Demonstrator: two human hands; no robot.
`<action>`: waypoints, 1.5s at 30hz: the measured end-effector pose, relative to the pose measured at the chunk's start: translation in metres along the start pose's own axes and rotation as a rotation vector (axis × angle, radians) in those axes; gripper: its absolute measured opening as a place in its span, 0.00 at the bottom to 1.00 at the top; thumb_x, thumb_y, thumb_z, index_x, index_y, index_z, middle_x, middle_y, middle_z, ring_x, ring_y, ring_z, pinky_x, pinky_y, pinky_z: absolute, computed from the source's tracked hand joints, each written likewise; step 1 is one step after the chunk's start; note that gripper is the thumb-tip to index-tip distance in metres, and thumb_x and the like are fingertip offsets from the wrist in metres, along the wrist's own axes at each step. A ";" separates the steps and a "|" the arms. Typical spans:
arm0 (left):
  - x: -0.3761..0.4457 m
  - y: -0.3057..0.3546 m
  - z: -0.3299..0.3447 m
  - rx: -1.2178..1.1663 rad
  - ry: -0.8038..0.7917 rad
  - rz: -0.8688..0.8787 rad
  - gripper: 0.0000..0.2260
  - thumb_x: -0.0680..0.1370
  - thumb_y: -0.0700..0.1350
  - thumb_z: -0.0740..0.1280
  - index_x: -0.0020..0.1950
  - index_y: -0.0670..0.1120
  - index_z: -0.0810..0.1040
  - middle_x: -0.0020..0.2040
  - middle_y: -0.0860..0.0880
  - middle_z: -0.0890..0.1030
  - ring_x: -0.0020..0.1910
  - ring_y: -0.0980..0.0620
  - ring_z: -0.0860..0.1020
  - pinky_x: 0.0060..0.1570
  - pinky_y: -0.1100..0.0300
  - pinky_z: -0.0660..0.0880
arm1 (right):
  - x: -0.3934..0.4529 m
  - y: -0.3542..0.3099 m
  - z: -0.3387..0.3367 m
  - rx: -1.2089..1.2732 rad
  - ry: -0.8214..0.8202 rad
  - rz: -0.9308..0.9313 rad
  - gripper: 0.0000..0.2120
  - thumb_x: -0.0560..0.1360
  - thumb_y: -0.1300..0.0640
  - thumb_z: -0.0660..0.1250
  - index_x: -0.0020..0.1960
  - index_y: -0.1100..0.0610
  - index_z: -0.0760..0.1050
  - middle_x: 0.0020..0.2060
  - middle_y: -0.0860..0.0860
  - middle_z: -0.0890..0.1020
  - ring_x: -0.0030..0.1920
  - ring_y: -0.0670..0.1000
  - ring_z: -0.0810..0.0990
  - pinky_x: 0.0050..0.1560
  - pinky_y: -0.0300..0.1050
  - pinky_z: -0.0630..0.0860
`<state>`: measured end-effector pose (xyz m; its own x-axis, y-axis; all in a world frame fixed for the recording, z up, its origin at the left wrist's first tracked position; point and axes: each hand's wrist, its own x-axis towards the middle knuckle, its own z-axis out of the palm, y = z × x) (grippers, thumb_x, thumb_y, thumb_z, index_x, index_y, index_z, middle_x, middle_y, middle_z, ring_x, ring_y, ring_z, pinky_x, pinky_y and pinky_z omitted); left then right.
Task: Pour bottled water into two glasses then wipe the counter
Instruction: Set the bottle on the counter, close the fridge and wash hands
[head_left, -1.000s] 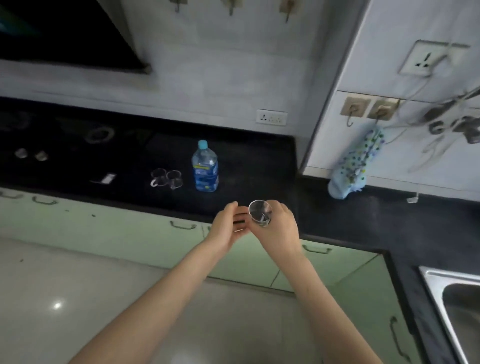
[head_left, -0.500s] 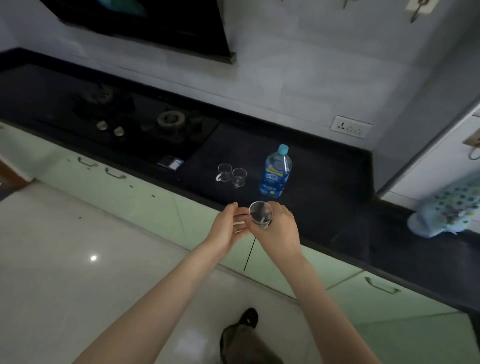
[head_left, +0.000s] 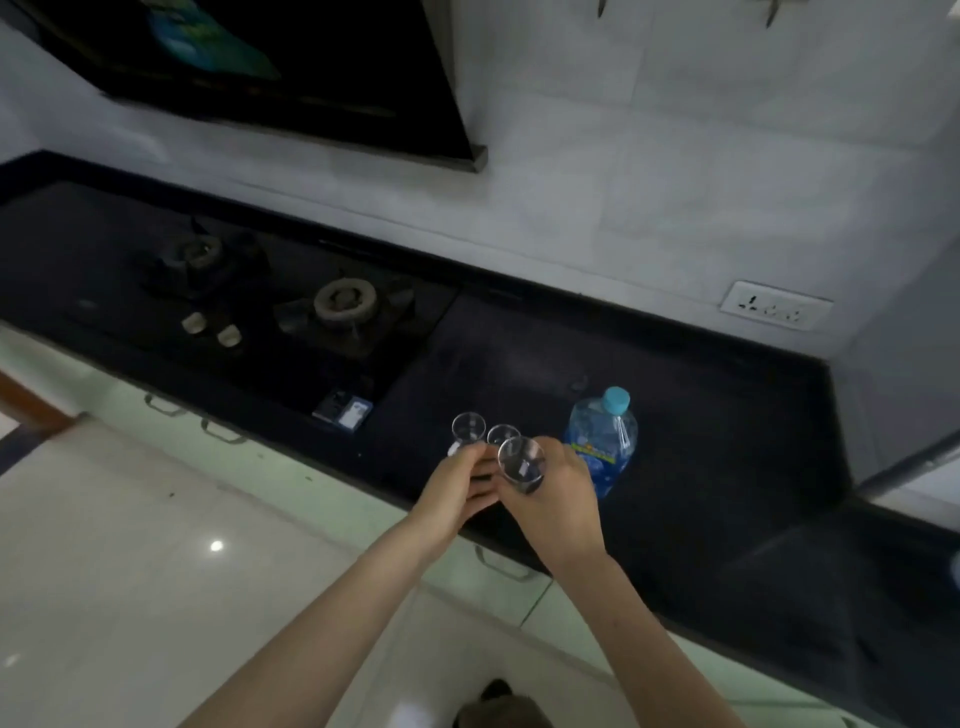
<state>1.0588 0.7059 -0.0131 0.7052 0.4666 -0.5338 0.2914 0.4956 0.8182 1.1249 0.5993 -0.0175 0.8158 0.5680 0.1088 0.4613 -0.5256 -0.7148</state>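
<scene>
The right hand (head_left: 558, 488) grips a small glass (head_left: 521, 461) and has carried it forward, from clear of the tabletop (head_left: 701, 467) to just over its edge, beside two glasses (head_left: 485, 431) and the capped bottle (head_left: 602, 441). The left hand (head_left: 457, 488) touches it, fingers loosely curled. Pouring has not begun.

my right hand (head_left: 550, 486) hides the base of the small clear glass (head_left: 521, 460) I grip | just beyond my knuckles, blue-labelled plastic water bottle (head_left: 605, 441) lower left covered | left fingers' contact unclear | my feet cut off below
</scene>
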 end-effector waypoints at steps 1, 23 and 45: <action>0.008 0.005 0.000 0.030 -0.018 0.007 0.14 0.82 0.47 0.56 0.57 0.43 0.79 0.53 0.43 0.83 0.53 0.47 0.81 0.51 0.57 0.78 | 0.009 0.002 0.004 0.004 -0.002 0.016 0.12 0.70 0.53 0.71 0.50 0.55 0.74 0.44 0.48 0.77 0.49 0.50 0.74 0.52 0.48 0.74; 0.157 0.074 -0.101 0.232 -0.086 -0.060 0.16 0.83 0.49 0.54 0.58 0.46 0.79 0.56 0.46 0.81 0.54 0.48 0.79 0.52 0.57 0.76 | 0.121 -0.042 0.122 0.038 0.058 0.199 0.16 0.71 0.53 0.72 0.56 0.54 0.75 0.45 0.42 0.71 0.50 0.46 0.72 0.53 0.43 0.73; 0.224 0.042 -0.168 0.386 -0.230 -0.198 0.17 0.83 0.50 0.54 0.50 0.47 0.81 0.54 0.47 0.81 0.59 0.51 0.76 0.65 0.55 0.70 | 0.125 -0.038 0.237 -0.119 0.039 0.495 0.20 0.75 0.52 0.68 0.64 0.59 0.72 0.56 0.52 0.79 0.58 0.52 0.75 0.63 0.45 0.70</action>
<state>1.1205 0.9547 -0.1339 0.7238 0.1956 -0.6616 0.6220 0.2300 0.7485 1.1269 0.8408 -0.1408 0.9580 0.2096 -0.1958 0.0505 -0.7953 -0.6041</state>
